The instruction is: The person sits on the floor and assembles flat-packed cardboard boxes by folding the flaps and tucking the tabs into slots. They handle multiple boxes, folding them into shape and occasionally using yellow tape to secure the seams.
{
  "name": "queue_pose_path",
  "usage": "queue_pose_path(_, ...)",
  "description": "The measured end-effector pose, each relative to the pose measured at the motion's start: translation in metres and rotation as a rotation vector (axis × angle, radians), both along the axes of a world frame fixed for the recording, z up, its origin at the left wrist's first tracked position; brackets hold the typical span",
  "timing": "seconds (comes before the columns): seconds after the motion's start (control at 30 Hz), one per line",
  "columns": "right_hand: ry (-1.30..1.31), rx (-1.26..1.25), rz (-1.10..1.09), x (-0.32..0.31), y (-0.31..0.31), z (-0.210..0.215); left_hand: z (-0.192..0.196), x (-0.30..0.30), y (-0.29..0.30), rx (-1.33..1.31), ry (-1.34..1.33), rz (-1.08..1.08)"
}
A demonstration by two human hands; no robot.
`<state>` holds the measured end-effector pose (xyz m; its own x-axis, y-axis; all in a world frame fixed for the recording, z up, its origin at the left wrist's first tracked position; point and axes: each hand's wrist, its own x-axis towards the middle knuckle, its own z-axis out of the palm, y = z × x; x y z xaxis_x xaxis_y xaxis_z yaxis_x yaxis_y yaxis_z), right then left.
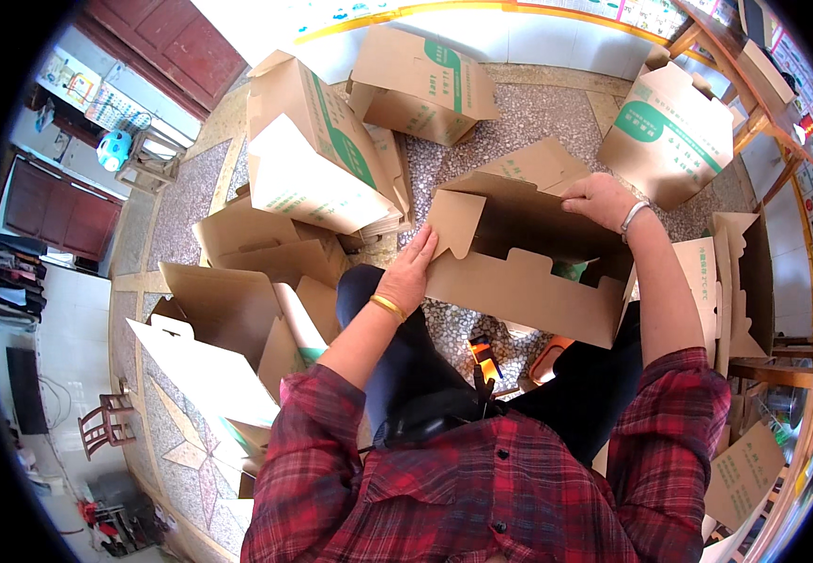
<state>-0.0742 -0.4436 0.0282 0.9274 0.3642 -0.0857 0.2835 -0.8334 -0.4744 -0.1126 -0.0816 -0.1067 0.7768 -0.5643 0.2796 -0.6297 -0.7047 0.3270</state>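
An open brown cardboard box is tilted over my lap, its inside facing me. It has a slotted front panel and a notched side flap. My left hand, with a yellow bangle at the wrist, holds the box's left end, fingers stretched along the edge beside that flap. At the far right edge, my right hand pinches the back panel between thumb and fingers; a silvery bracelet is on that wrist. Something green shows through the opening at the box's right part, too little of it to name.
Half-folded boxes crowd my left side. Closed boxes with green print, one tall, one behind it and one at the far right, stand on the speckled floor. A wooden table edges the right. An orange-and-black object lies between my legs.
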Motion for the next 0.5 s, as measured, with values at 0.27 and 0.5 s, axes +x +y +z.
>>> queue_pose_path(0.27, 0.006, -0.332, 0.110, -0.060, 0.044, -0.059, 0.033, -0.005, -0.015, 0.352, 0.053, 0.062)
queue_pose_path(0.5, -0.085, -0.405, 0.046, -0.103, 0.069, -0.085, 0.013, 0.019, 0.025, -0.382, 0.532, -0.032)
